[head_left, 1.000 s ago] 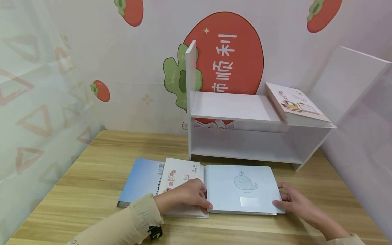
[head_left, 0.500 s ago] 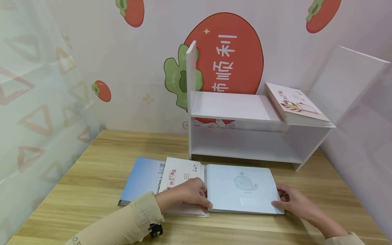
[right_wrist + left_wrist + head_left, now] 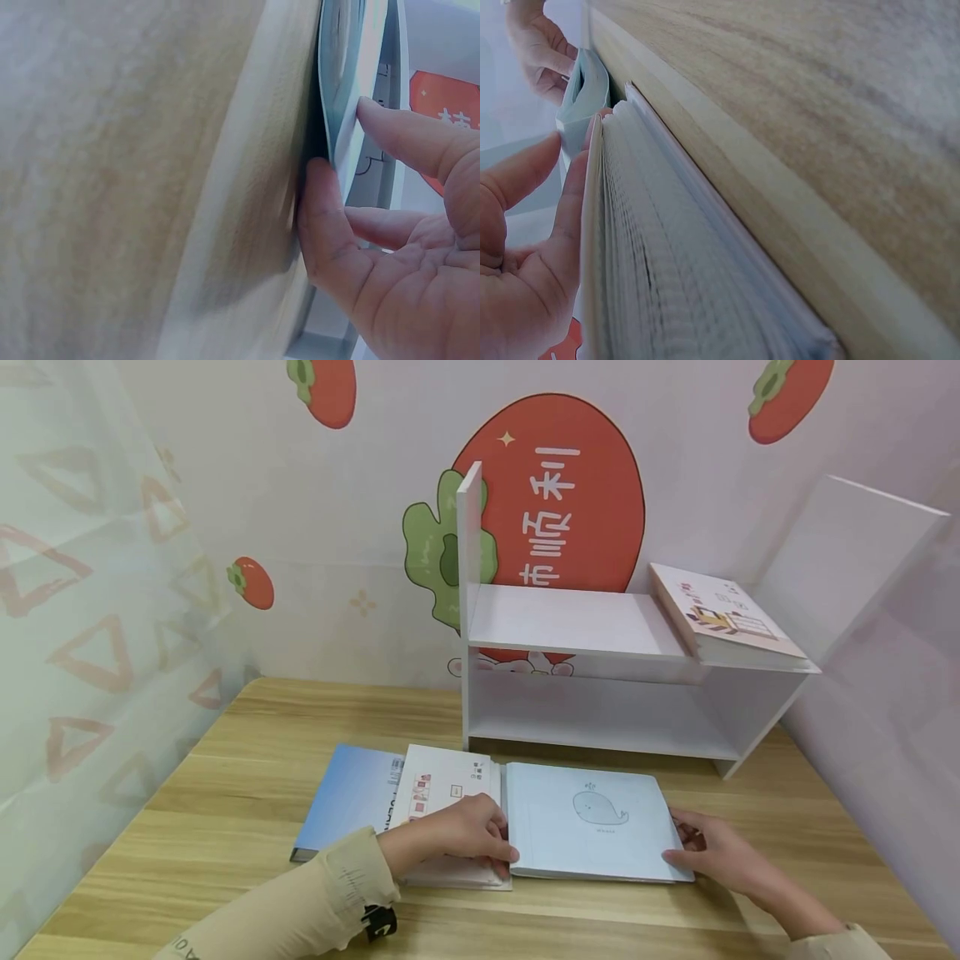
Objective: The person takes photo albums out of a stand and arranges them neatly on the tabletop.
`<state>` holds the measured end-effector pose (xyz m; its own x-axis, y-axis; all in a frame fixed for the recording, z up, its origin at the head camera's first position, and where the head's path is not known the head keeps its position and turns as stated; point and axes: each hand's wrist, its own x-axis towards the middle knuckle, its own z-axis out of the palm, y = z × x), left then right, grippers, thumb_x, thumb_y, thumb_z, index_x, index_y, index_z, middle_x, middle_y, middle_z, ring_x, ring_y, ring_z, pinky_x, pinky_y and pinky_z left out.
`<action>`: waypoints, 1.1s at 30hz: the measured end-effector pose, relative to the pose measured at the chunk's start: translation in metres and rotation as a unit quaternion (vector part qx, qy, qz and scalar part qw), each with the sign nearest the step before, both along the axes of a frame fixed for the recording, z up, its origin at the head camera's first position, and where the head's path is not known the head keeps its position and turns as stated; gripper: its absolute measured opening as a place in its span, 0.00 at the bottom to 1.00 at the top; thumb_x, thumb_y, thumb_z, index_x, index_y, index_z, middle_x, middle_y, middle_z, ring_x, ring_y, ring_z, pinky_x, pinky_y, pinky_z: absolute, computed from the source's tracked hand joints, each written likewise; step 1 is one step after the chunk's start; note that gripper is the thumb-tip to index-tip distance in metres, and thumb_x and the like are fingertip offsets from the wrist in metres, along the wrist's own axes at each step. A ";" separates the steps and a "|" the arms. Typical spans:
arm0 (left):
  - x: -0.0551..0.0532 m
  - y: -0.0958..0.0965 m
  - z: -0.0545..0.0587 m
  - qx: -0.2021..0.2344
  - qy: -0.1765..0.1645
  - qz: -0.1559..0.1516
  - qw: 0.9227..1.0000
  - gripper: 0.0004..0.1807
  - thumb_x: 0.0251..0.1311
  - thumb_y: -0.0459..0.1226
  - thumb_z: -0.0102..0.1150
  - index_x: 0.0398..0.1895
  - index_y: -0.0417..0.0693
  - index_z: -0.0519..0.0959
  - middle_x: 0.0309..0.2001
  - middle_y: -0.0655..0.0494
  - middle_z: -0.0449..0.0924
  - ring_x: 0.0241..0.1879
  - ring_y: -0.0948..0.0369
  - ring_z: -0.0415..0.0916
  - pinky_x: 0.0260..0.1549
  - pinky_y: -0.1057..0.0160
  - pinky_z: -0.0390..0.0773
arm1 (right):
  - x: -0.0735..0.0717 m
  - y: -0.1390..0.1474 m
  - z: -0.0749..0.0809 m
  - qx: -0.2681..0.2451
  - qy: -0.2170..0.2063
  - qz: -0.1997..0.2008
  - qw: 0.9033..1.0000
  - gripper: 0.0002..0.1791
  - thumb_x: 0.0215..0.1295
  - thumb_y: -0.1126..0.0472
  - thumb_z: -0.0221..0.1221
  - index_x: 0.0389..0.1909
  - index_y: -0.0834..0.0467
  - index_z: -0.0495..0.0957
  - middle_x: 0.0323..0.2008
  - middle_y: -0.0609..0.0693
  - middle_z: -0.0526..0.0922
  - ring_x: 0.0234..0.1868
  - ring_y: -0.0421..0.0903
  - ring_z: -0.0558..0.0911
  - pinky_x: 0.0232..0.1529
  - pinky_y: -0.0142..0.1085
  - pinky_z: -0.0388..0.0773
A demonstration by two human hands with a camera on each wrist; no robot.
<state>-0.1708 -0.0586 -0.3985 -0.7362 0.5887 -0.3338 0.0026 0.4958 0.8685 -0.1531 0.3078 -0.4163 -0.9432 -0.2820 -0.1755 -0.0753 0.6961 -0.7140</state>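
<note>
A pale blue whale book (image 3: 592, 822) lies between my hands in the head view. My left hand (image 3: 468, 835) pinches its left edge near the front corner, with the thumb on the cover. At the opposite edge, my right hand (image 3: 720, 853) grips the book, thumb on top and fingers below; the right wrist view shows the covers (image 3: 346, 142) between them. Under my left wrist is a thick white book (image 3: 450, 777), its page edges visible in the left wrist view. It overlaps a blue book (image 3: 348, 802) on its left.
A white desktop shelf (image 3: 577, 622) stands behind the books on the wooden table (image 3: 247, 777). Another thick book (image 3: 731, 614) lies on the shelf's upper board at the right. Patterned walls enclose the table at the back and sides.
My right hand has shifted slightly left with the book's right edge, and the cover now looks slightly more tilted. A bright reflection on the cover has faded. My left hand stays nearly still.
</note>
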 end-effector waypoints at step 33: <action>-0.006 -0.020 0.021 0.021 -0.015 -0.033 0.999 0.21 0.66 0.37 0.60 0.58 0.34 0.76 0.37 0.47 0.86 0.36 0.53 0.86 0.40 0.61 0.84 | 0.011 -0.004 0.039 0.033 0.053 -0.014 0.998 0.31 0.69 0.64 0.59 0.65 0.78 0.62 0.44 0.57 0.79 0.38 0.41 0.79 0.35 0.30 0.76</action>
